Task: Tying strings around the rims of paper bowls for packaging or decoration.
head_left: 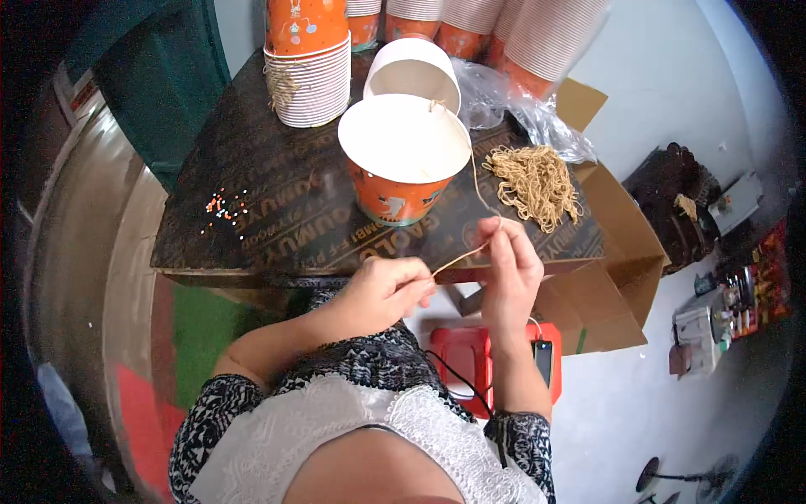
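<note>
My left hand (382, 294) pinches one end of a thin tan string (457, 259) just past the table's front edge. My right hand (510, 269) grips the same string between thumb and fingertips, with a short stretch running between the two hands. From my right hand the string runs up to the rim of an orange paper bucket (395, 200) with a white inside. This bucket stands upright near the front of the table. Behind it, touching or nearly so, a second bucket (411, 71) lies tipped with its white mouth toward me.
A loose heap of tan strings (537, 186) lies on the dark table (277, 231), right of the bucket. Small coloured beads (223, 208) are scattered at left. Nested bucket stacks (311, 88) and clear plastic (495, 92) stand behind. A cardboard box (617, 260) is at right.
</note>
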Demonstrator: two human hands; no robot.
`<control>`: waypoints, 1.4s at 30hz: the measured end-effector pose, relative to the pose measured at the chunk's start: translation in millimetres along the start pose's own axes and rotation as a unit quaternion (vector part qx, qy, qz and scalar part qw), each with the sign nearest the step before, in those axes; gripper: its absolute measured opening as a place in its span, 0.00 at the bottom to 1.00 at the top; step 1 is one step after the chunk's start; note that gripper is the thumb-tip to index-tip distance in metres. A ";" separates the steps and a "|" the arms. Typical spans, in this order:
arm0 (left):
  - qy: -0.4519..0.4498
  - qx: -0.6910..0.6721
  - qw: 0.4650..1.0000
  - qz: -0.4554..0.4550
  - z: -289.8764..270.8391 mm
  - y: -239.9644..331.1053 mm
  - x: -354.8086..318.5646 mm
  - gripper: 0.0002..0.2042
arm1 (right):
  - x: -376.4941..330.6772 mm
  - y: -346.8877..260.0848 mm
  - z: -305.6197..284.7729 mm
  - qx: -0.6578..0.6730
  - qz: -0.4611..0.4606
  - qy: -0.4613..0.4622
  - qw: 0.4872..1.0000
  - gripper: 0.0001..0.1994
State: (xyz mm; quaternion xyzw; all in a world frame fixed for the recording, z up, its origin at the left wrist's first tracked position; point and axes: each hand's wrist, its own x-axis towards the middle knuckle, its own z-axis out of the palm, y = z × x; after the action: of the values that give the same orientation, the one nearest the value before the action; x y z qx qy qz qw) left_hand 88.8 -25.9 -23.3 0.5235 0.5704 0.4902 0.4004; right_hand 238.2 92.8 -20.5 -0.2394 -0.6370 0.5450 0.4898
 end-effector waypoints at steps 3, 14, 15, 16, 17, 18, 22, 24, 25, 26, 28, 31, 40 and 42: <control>-0.009 0.203 0.969 0.137 -14.8 8.6 -9.8 0.06 | -10.9 4.5 -2.0 -0.180 -0.165 0.058 0.968 0.21; -0.028 0.318 0.925 0.204 -48.3 33.8 -17.0 0.04 | -16.2 -13.2 21.5 -0.184 -0.228 -0.258 0.921 0.07; -0.017 0.324 0.921 0.215 -51.8 35.5 -14.4 0.04 | -15.3 -13.7 22.2 -0.182 -0.235 -0.246 0.923 0.05; -0.006 0.329 0.917 0.226 -56.1 39.4 -10.9 0.05 | -14.1 -14.7 21.2 -0.185 -0.236 -0.237 0.924 0.04; 0.022 0.361 0.898 0.250 -64.0 45.0 -6.6 0.05 | -12.5 -15.8 20.3 -0.186 -0.238 -0.229 0.925 0.04; 0.054 0.383 0.886 0.256 -75.5 49.4 -1.7 0.04 | -13.4 -19.0 18.5 -0.189 -0.206 -0.211 0.937 0.03; 0.188 0.478 0.786 0.345 -120.5 56.0 30.7 0.11 | -11.8 -20.4 7.1 -0.159 -0.161 -0.115 0.967 0.03; 0.187 0.501 0.771 0.345 -133.3 53.4 43.2 0.13 | -9.9 -26.4 4.5 -0.154 -0.152 -0.056 0.975 0.03; 0.157 0.525 0.765 0.339 -139.9 45.8 49.0 0.14 | -8.2 -25.3 0.6 -0.150 -0.146 -0.029 0.977 0.05; 0.125 0.547 0.758 0.333 -143.6 39.7 53.2 0.14 | -5.3 -28.6 -1.3 -0.154 -0.195 0.005 0.969 0.05; 0.111 0.553 0.758 0.328 -141.9 36.2 53.8 0.11 | -4.7 -31.4 -3.2 -0.134 -0.243 0.083 0.957 0.05; 0.093 0.520 0.782 0.331 -120.8 43.5 46.1 0.03 | -6.3 -31.8 -5.9 -0.189 -0.296 0.086 0.932 0.05; 0.036 0.416 0.849 0.324 -85.0 48.1 43.1 0.02 | 5.7 7.8 31.6 -0.222 -0.307 0.021 0.925 0.05; 0.037 0.413 0.853 0.317 -85.0 51.7 43.7 0.03 | 8.9 12.0 35.6 -0.213 -0.311 0.010 0.926 0.05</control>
State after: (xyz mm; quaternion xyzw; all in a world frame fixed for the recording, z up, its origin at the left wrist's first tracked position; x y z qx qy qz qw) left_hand 11.2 3.9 46.7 0.7748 0.5379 0.3282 -0.0512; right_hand 200.4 87.3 -25.8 -0.1333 -0.7755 0.2142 0.5787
